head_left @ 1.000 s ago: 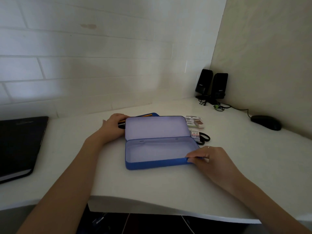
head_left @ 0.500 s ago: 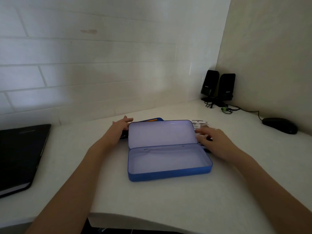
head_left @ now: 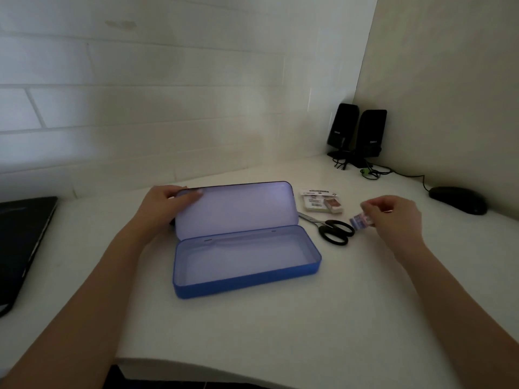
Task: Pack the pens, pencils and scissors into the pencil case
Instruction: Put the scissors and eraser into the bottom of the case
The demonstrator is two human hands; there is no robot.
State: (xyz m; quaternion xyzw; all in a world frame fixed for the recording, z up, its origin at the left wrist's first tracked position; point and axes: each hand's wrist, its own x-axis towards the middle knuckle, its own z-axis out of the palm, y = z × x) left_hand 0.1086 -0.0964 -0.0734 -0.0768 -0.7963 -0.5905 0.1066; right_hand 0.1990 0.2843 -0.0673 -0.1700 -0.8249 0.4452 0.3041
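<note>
A blue metal pencil case (head_left: 247, 279) lies open in the middle of the white desk, its tray empty and its pale lid (head_left: 238, 210) standing upright. My left hand (head_left: 163, 204) grips the lid's top left corner. Black-handled scissors (head_left: 334, 231) lie flat just right of the case. My right hand (head_left: 396, 217) hovers to the right of the scissors, pinching a small printed packet (head_left: 361, 221) between the fingertips. No pens or pencils are visible; whatever lies behind the lid is hidden.
A small white card pack (head_left: 320, 204) lies behind the scissors. Two black speakers (head_left: 356, 133) with cables stand in the far right corner, a black mouse (head_left: 457, 203) beside them. A black laptop (head_left: 22, 248) sits at the left edge. The desk's front edge (head_left: 224, 372) curves near me.
My right hand has moved right from the case, lifting the small packet off the desk and uncovering the scissors. My left hand shifted onto the lid's corner.
</note>
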